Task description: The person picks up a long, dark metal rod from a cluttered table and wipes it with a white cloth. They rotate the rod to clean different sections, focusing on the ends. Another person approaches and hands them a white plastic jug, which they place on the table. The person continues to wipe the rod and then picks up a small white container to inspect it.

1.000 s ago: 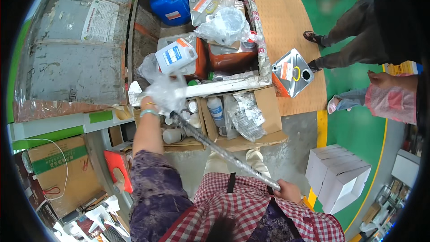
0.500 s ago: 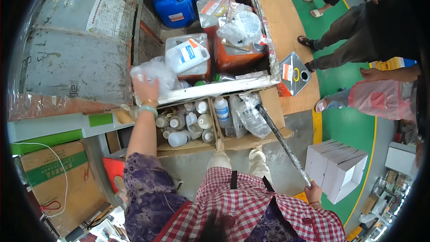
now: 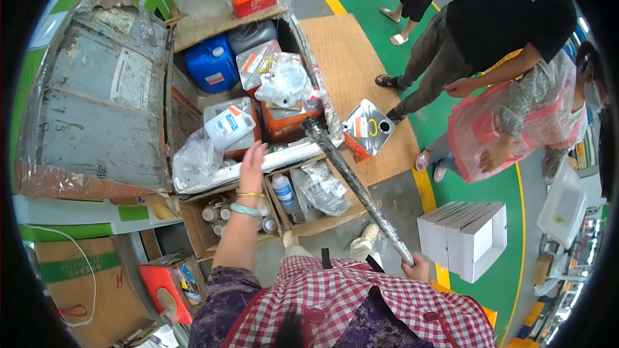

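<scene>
- The left hand [image 3: 251, 162] is raised with its fingers [image 3: 260, 149] loosely spread and holding nothing; the fingertips lie just short of a white jug [image 3: 227, 127] with a blue label, close to it but not clearly touching.
- Just to the left of that hand sits a crumpled clear plastic bag [image 3: 193, 161], and under the palm runs the pale edge of the upper carton [image 3: 284, 156].
- The wrist carries a gold bangle and a pale green one, over an open cardboard box [image 3: 222, 216] filled with small white bottles.
- The right hand [image 3: 420, 266] is closed around the lower end of a long grey pole [image 3: 358, 190]; only the knuckles show, so how the fingers wrap cannot be told.
- The pole slants up and leftward from that fist, its far end [image 3: 314, 129] lying against the upper carton beside an orange container [image 3: 287, 122].
- Farther back stand a blue jerrycan [image 3: 211, 64] and a bagged bundle [image 3: 287, 82].
- To the right, on the brown mat [image 3: 351, 58], lies a square metal can [image 3: 369, 127]; other people stand on the green floor [image 3: 477, 206] beyond, near stacked white boxes [image 3: 467, 238].
</scene>
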{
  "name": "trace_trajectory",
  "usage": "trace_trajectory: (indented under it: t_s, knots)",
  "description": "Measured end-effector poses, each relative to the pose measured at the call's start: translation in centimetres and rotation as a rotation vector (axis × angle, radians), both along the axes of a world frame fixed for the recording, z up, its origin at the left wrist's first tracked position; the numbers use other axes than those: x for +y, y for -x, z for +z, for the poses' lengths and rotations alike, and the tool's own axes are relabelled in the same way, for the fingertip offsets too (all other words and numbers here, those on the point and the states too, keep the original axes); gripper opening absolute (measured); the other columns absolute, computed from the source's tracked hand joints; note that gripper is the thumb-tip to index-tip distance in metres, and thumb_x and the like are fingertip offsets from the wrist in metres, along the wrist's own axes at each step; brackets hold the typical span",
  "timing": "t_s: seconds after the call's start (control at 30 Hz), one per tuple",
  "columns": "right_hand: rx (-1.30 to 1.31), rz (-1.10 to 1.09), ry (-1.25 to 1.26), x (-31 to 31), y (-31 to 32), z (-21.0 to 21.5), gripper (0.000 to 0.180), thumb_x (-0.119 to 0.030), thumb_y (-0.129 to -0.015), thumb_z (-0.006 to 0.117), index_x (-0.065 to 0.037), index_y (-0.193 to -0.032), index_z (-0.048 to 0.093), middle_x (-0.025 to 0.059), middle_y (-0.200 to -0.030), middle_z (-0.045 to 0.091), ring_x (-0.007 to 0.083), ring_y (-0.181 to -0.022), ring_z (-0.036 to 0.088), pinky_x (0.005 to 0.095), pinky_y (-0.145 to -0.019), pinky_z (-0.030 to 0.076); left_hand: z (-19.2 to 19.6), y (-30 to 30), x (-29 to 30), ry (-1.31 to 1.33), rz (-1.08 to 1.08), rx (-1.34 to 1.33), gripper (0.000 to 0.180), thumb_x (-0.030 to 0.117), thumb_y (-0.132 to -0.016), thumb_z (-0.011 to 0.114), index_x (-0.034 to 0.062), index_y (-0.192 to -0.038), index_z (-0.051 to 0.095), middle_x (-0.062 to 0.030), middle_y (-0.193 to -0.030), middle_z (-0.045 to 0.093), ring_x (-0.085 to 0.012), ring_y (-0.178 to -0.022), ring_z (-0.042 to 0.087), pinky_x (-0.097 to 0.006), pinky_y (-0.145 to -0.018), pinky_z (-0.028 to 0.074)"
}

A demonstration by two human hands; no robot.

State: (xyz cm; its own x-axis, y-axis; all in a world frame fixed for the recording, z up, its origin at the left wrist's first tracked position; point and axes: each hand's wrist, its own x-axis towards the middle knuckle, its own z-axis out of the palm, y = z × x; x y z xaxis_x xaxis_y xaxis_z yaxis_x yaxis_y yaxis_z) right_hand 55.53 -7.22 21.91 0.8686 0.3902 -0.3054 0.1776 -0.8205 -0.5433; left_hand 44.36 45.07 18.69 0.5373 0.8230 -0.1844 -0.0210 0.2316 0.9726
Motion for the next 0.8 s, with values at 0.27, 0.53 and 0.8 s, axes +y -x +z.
trace_trajectory:
  t_s: [0.27,0.53,0.8]
  knots:
    - [-0.036,0.131,-0.172,-5.3,-8.6,0.5,0.014,-0.014,-0.067,0.065,-0.006,-0.076,0.059,0.0143,-0.065,0.056,0.0277,-0.058,0.057,0.0342,-0.053,0.043,12.6,-13.7,-10.7,0.134,0.071,-0.472,0.037,0.029,-0.091,0.051,-0.0005,-0.113,0.054,-0.0039,-0.097,0.061,-0.0106,-0.082,0.057,-0.024,-0.075,0.045]
    - [0.104,0.336,-0.219,-9.7,-17.5,2.3,0.023,-0.021,-0.07,0.065,-0.008,-0.087,0.056,0.0173,-0.075,0.058,0.0367,-0.074,0.057,0.0407,-0.061,0.045,20.7,-22.3,-18.0,0.026,0.176,-0.443,0.026,0.027,-0.087,0.058,0.0028,-0.098,0.058,0.0007,-0.085,0.06,-0.0084,-0.071,0.054,-0.025,-0.065,0.044]
    - [-0.066,0.245,-0.223,-10.0,-21.1,2.4,0.027,-0.027,-0.068,0.069,-0.012,-0.089,0.061,0.0145,-0.073,0.061,0.0355,-0.071,0.059,0.0418,-0.06,0.047,23.6,-26.7,-19.5,-0.17,0.041,-0.133,0.033,0.033,-0.091,0.049,0.0008,-0.086,0.054,-0.0063,-0.071,0.058,-0.0121,-0.061,0.058,-0.023,-0.055,0.048]
